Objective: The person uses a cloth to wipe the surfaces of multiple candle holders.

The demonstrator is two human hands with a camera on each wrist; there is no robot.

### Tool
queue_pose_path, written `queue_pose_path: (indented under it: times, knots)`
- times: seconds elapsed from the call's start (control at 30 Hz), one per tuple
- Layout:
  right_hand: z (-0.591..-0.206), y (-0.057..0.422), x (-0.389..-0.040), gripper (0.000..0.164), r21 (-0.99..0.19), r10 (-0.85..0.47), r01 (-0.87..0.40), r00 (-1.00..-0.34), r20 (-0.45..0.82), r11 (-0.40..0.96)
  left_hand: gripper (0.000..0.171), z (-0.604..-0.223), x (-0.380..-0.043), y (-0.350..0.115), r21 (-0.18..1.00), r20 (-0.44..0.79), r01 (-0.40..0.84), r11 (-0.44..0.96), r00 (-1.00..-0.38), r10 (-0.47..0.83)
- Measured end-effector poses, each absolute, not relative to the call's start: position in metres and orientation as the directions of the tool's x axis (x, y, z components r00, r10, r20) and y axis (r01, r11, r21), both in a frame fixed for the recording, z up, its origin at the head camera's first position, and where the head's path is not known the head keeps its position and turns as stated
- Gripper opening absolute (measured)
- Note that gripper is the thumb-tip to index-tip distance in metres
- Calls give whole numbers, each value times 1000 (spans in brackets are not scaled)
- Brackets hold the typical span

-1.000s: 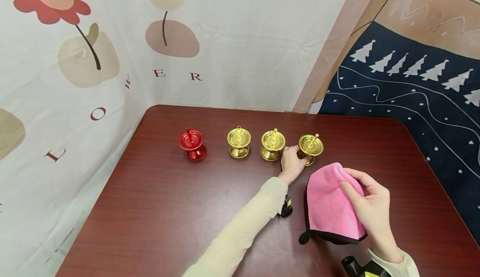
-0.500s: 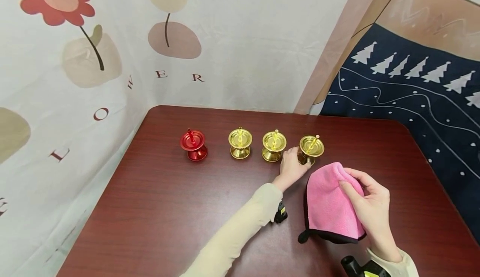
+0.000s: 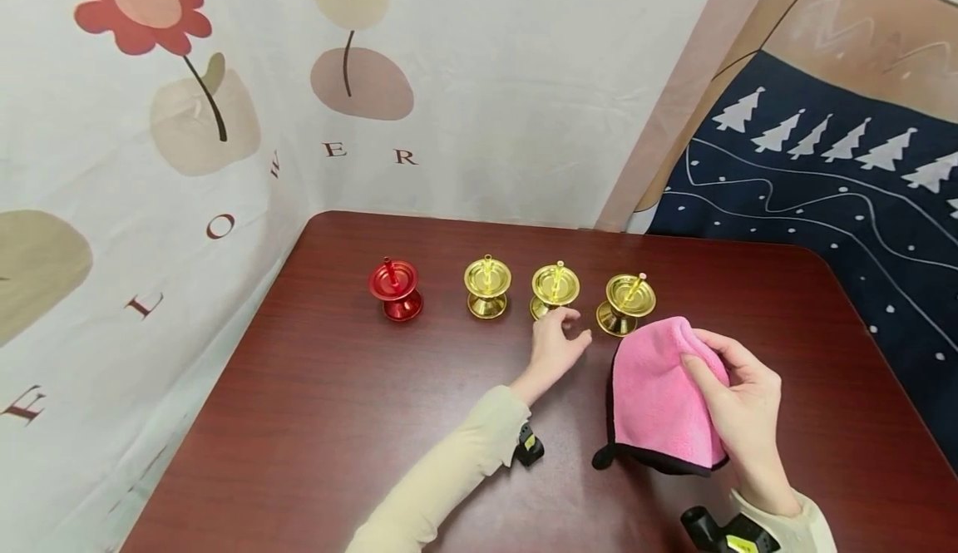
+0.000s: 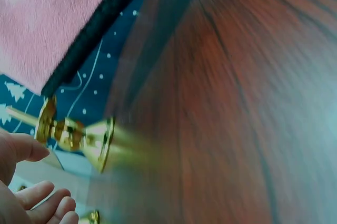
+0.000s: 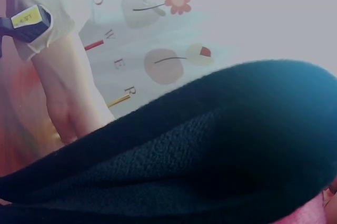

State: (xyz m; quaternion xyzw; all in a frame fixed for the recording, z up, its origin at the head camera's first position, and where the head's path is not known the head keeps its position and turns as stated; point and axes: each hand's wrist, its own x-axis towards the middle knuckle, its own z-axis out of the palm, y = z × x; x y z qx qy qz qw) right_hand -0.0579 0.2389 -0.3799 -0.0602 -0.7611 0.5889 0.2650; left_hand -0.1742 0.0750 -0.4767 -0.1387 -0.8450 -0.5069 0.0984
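My left hand [image 3: 554, 349] is lifted off the rightmost gold candle holder [image 3: 630, 297], its thumb and fingers apart with nothing between them. It overlaps the base of the middle gold candle holder [image 3: 556, 283] in the head view. In the left wrist view, the thumb and fingers [image 4: 39, 195] are spread beside the gold candle holder [image 4: 97, 142], which stands upright on its flared foot. My right hand [image 3: 744, 403] pinches the top of a pink cloth [image 3: 662, 403] with black edging, which hangs down. Its dark folded underside [image 5: 174, 166] fills the lower right wrist view.
Another gold candle holder [image 3: 487, 283] and a red candle holder [image 3: 397, 287] stand further left in the same row. They rest on a dark red-brown wooden table [image 3: 337, 387]. Printed fabric hangings [image 3: 509, 120] rise behind the table's back edge.
My left hand has let go of the rightmost gold candle holder and drawn back to the left. My right hand still holds the cloth in nearly the same place. The head view has shifted slightly.
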Motion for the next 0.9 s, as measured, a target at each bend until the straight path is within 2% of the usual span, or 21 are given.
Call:
queue_pose_path:
  times: [0.23,0.43,0.63,0.9]
  knots:
    - [-382,237,-61,27,-924,410,-200,-851,328,326,18,-486,-183,59,871,304,271,410,-953,-15]
    - [-385,234,-65,25,-937,422,-186,-855,303,296,36,-491,-192,56,914,242,188,358,-964,-112]
    - [-385,234,-66,25,-943,419,-180,-861,288,279,47,-491,-201,57,890,231,161,427,-966,-117]
    - [-385,234,-67,24,-961,441,-170,-862,252,217,49,-491,-211,61,833,186,108,543,-978,-91]
